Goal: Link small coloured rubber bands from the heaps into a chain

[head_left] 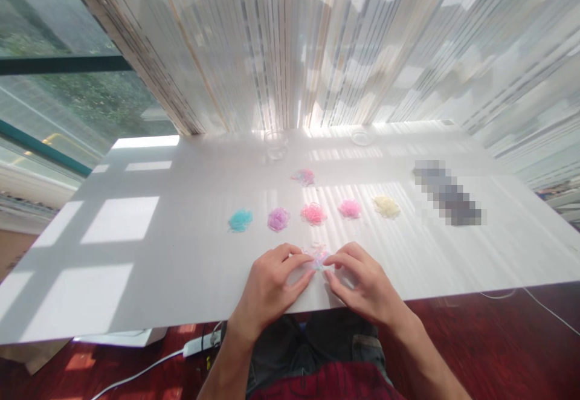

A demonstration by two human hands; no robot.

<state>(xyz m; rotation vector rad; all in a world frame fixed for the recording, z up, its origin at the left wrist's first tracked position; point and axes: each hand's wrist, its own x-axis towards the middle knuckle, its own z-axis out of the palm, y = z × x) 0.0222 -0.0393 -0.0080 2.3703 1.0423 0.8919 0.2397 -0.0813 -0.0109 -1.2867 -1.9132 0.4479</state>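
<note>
A small mixed pile of pale, thin rubber bands (319, 257) lies on the white table, close to its front edge. My left hand (276, 282) reaches it from the left, with thumb and index fingertips a little apart at its edge. From the other side, my right hand (362, 282) curves in, its index fingertip touching the pile and its thumb just below. Beyond the hands, sorted piles form a row: turquoise bands (240, 220), purple bands (278, 219), coral-pink bands (313, 214), bright pink bands (350, 209) and pale yellow bands (386, 206).
Behind the row lies another mixed pink-and-blue pile (304, 176). A clear glass or plastic cup (276, 145) and a clear round lid or dish (361, 138) stand near the curtain (281, 43). A blurred dark object (446, 193) rests on the table (181, 255) at right.
</note>
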